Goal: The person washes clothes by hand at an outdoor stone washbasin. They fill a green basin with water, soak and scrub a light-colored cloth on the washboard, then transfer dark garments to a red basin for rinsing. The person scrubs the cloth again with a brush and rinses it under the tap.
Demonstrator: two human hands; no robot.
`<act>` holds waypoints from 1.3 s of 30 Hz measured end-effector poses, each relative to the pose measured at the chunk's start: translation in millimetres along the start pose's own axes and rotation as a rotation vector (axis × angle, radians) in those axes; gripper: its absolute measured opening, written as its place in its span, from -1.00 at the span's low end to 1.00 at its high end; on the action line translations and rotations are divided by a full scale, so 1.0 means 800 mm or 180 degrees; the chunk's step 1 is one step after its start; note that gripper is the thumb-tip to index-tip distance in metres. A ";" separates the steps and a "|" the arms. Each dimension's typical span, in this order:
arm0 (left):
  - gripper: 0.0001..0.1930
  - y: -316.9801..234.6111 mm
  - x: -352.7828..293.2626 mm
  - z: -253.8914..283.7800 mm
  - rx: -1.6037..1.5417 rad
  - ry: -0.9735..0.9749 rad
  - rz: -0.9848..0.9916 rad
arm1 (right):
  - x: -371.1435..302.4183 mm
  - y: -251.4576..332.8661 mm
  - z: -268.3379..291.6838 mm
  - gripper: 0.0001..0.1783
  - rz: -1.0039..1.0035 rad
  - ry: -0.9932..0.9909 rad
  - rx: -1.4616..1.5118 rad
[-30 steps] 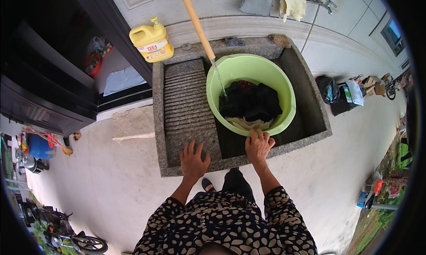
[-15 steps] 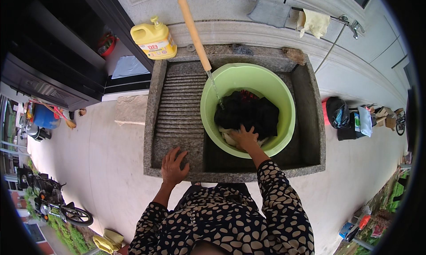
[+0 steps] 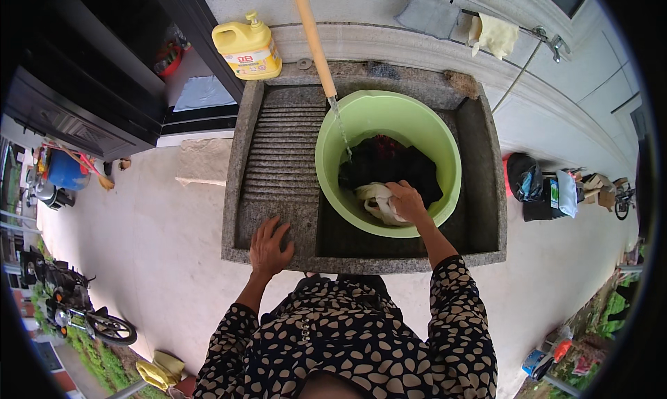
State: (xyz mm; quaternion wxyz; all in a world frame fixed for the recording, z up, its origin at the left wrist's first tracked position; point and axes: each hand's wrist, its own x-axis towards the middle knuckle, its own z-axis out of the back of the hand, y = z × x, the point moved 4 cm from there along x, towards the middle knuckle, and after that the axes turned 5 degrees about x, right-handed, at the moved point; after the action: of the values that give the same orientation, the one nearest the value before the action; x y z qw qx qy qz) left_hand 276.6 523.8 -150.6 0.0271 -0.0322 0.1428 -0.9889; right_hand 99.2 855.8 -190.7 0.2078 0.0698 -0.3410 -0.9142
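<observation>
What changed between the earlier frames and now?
The right hand moved off the near rim of the light-green basin, forward into it, and has taken hold of the cream cloth, bunching it. Unchanged: left hand at the stone sink's front left, water running.

crumpled cream cloth (image 3: 376, 195) beside dark clothes (image 3: 382, 165), inside green basin (image 3: 448, 149)

basin (image 3: 375, 114) in sink (image 3: 445, 261) | clothes (image 3: 417, 168) in basin | washboard (image 3: 281, 149) left of basin | jug (image 3: 248, 48) behind washboard
</observation>
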 end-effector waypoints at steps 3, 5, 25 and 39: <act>-0.57 0.006 -0.004 -0.002 0.0052 -0.0041 -0.0027 | -0.005 0.034 0.058 -0.59 0.0019 -0.0216 0.0419; -0.58 0.008 -0.005 -0.007 0.0030 -0.0069 -0.0083 | -0.012 0.046 0.098 -0.59 0.0052 -0.0449 0.0401; -0.59 0.012 -0.005 -0.008 -0.0176 -0.0079 -0.0112 | -0.013 0.086 0.078 -0.71 -0.0285 -0.1683 -0.0584; -0.59 0.011 -0.002 -0.003 -0.0174 0.0067 0.0003 | 0.019 0.041 0.012 -0.48 -0.0659 -0.0155 0.1067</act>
State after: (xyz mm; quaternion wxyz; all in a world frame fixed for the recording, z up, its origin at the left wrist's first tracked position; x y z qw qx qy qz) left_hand 278.3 516.5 -155.5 0.0251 -0.0224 0.1701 -0.9848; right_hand 93.8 832.9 -161.7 0.0898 0.1159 -0.4844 -0.8625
